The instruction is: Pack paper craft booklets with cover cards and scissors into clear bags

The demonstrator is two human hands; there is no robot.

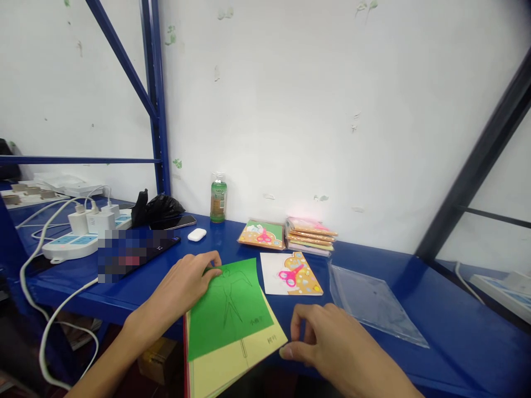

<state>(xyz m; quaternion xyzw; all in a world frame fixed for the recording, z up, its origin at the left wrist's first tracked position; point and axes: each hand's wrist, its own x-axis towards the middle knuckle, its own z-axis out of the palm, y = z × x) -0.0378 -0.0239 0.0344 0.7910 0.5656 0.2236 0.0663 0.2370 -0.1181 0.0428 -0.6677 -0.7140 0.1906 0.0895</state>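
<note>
My left hand [193, 282] pinches the top left edge of a green sheet [226, 315] with a figure drawn on it in thin lines. Beneath it lies a yellow sheet [226, 373] on a stack of coloured paper that overhangs the table's front edge. My right hand [313, 337] is beside the yellow sheet's right corner, thumb near that corner and fingers curled but apart, holding nothing. Pink scissors [291, 275] rest on a white and orange card [309, 273] just behind the hands.
A clear plastic sleeve [375, 301] lies at the right. Farther back are packed paper sets [311, 237], another pack [261, 235], a green bottle [218, 199] and a white earphone case [197, 235]. Phones [173, 223], a power strip [72, 246] and white cables are at the left.
</note>
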